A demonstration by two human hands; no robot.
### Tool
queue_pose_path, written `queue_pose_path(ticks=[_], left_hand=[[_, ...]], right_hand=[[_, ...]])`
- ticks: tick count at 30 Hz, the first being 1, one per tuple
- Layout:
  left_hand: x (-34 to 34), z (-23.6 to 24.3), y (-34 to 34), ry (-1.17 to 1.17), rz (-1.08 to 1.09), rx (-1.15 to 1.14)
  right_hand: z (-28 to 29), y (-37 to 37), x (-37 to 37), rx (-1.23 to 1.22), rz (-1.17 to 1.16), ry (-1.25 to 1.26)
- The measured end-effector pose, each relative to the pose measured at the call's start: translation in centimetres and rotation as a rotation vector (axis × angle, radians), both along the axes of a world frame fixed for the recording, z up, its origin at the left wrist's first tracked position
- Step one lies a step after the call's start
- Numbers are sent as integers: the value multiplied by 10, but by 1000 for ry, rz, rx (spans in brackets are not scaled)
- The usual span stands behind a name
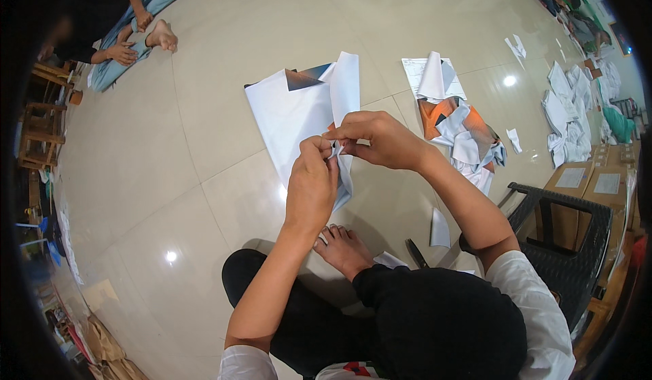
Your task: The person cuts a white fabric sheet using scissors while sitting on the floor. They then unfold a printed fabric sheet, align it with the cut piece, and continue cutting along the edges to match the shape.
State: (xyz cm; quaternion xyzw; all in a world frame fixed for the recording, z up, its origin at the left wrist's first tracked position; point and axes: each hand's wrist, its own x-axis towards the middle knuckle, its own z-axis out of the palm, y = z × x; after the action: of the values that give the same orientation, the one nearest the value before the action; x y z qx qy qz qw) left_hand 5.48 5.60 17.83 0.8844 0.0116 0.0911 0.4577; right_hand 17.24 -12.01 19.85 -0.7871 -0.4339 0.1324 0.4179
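A large white fabric piece [285, 112] lies on the tiled floor in front of me, with a folded-over corner showing a dark blue and orange print. Its right edge is folded into a strip and lifted toward my hands. My left hand [314, 179] is closed in a pinch on this edge. Close beside it, my right hand [380, 139] pinches the same fabric between thumb and fingers, the fingertips nearly touching those of the left. A small dark spot shows between the fingertips; I cannot make out what it is.
To the right lie a crumpled pile of orange and white fabric [462, 129] and a printed paper sheet [411, 74]. A slim black tool [415, 253] rests near my bare foot. A black plastic stool [570, 244] and cardboard boxes [601, 190] stand right. Another person [129, 23] sits far left.
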Motion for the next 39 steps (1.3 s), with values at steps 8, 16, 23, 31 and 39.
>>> queue_pose_path(ticks=[8,16,23,31,39], left_hand=[[-1,16,9,87,42,-28],[-41,-22,53,19,308,73],[-67,41,113,403,419,-479],[-98,182,194,0,401,-711],[-57,155,310,82,505,-667]], right_hand=[[12,4,2,0,38,-130],[58,6,19,354,-150,-278],[106,4,28,542,-152,-336],[151,20,29,432,-65,-151],[119,116,67,249,-72,10]])
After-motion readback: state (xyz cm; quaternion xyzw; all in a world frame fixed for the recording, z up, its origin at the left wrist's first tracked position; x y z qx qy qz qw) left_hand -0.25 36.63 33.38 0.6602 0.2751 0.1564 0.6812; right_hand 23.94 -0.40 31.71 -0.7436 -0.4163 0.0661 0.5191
